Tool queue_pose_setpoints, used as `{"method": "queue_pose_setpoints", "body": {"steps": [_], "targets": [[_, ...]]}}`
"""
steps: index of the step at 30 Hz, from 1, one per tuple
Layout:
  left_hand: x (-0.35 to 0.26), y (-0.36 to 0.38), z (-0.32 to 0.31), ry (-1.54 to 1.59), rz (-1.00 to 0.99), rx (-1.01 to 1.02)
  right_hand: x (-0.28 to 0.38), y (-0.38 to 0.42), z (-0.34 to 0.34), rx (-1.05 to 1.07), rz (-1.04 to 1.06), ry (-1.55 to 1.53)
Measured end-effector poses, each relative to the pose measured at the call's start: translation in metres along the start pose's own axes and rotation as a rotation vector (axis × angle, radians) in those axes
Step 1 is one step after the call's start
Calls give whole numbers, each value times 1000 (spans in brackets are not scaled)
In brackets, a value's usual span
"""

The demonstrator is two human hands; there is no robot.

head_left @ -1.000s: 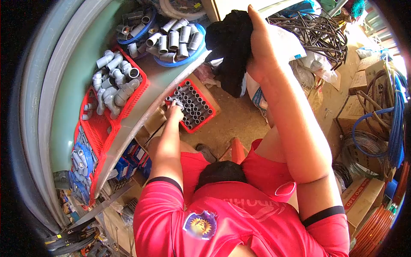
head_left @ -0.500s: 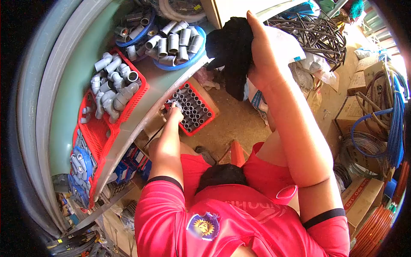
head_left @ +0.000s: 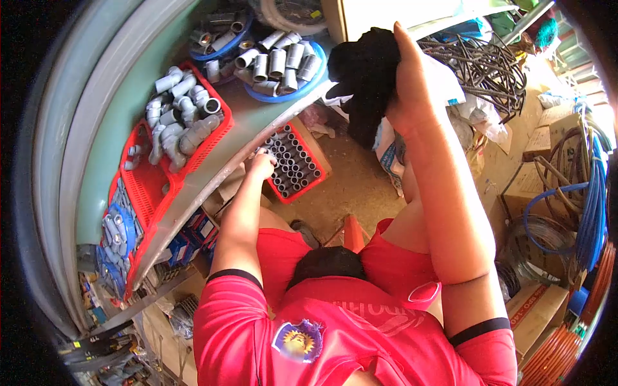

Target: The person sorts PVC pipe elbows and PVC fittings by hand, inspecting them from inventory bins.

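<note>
My left hand [head_left: 262,165] reaches down to the left side of a red plastic crate [head_left: 308,187]. Its fingers are closed around a small grey pipe fitting [head_left: 261,152], partly hidden by the hand. Rows of grey pipe fittings [head_left: 295,162] stand on end inside the crate, their round openings facing up. My right hand [head_left: 415,96] is raised at upper centre, gripping a bundled black cloth [head_left: 367,83]. The thumb points up along the cloth's edge, while the other fingers are hidden.
A shelf at left carries a red basket [head_left: 217,133] of grey elbows and a blue tub [head_left: 283,95] of grey couplings. Bent metal rods [head_left: 479,67] lie at the back. Blue cable coils [head_left: 595,206] and cardboard boxes [head_left: 537,302] line the right side.
My left hand has shifted slightly up toward the crate's upper left corner. The right hand still holds the black cloth up. The whole view has moved a little.
</note>
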State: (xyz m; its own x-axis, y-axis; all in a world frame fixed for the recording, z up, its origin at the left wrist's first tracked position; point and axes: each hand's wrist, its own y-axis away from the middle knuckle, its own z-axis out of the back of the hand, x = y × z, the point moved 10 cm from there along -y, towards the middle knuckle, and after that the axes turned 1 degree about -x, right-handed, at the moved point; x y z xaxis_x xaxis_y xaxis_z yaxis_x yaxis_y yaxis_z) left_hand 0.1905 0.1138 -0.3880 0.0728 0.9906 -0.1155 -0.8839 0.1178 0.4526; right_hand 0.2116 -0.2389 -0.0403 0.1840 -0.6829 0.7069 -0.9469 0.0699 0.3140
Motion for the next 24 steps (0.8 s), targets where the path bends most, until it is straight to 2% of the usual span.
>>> {"method": "queue_pose_setpoints", "body": {"steps": [2, 3, 4, 5, 6, 8, 9, 10, 11, 12, 14, 15, 17, 18, 19, 20, 22, 24], "targets": [[7, 4, 12, 45, -100, -193, 7, 6, -11, 75, 33, 18], [-7, 16, 29, 144, -198, -216, 4, 1, -13, 177, 17, -15], [-1, 19, 24, 305, -229, -235, 6, 5, -14, 102, 28, -15], [-23, 41, 45, 350, -237, -134, 5, 6, -18, 146, 22, -34], [-41, 61, 54, 533, -334, -23, 4, 8, -19, 184, 13, -56], [-90, 134, 95, 875, -374, 411, 5, 17, -20, 134, -7, -58], [-106, 166, 119, 921, -479, 550, 5, 19, -19, 135, -23, -79], [-116, 200, 158, 985, -567, 586, 5, 20, -18, 146, -30, -79], [-118, 229, 201, 1035, -685, 518, 6, 18, -16, 151, -29, -70], [-105, 246, 233, 1148, -642, 456, 5, 18, -13, 154, -25, -60], [-58, 257, 288, 1156, -638, 129, 1, 19, -8, 153, -30, -37], [-25, 253, 311, 1079, -543, -71, 2, 21, -7, 152, -27, -26], [62, 239, 334, 1010, -141, -361, 2, 32, -5, 71, 2, 100], [104, 232, 344, 840, 15, -522, 3, 37, -2, 27, 18, 158], [149, 221, 343, 763, 105, -609, 5, 39, -2, 28, 51, 177], [175, 211, 343, 594, 187, -657, 4, 41, 2, -9, 43, 188], [198, 185, 336, 492, 165, -603, 5, 43, 11, -86, 30, 212], [214, 165, 332, 370, 239, -554, 8, 44, 11, -75, 48, 239]]}}
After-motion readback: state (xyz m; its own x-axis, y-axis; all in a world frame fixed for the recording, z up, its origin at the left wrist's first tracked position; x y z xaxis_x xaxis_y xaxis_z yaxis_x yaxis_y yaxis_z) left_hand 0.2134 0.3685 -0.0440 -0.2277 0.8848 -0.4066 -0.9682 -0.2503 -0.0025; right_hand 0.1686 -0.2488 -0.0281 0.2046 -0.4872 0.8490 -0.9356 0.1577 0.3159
